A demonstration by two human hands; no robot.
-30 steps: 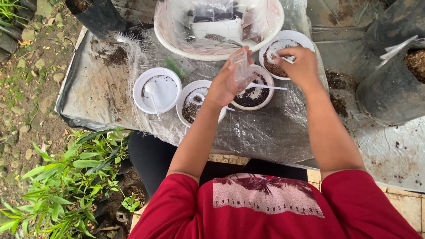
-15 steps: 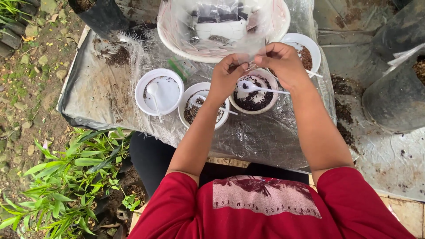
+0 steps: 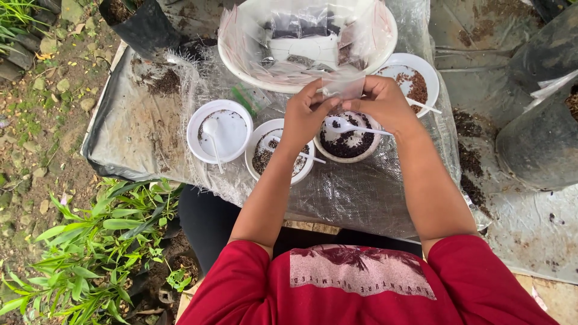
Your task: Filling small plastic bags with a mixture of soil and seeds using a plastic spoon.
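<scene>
Now: Both Hands on a Small Clear Bag Above the Dark-Filled Bowl

Head view, looking down. Landmark: bowl of dark granules, on the plastic-covered tabletop, with a white spoon lying across it.

Directly above that bowl: small clear plastic bag, held upright between both hands. Left hand on the bag's left edge, fingers pinched narrow onto the plastic. Right hand on the bag's right edge, fingers likewise closed tight on it. Bag's contents too faint to tell.

Just left of the bowl, touching or nearly so: second white bowl with a thin scatter of brown bits and its own spoon, partly covered by the left forearm. Further left of that: third white bowl, almost bare inside, spoon resting across it. Up and to the right of the landmark bowl, behind the right hand: fourth white bowl with reddish-brown grains and a spoon handle jutting out to the right.

Beyond the landmark bowl, at the far edge: large white basin, stuffed with crumpled clear bags.

Far right of the bowl: dark grow bags on a soil-flecked sheet. Far left and nearer: green leafy plants at ground level. Bottom of view: red shirt.
</scene>
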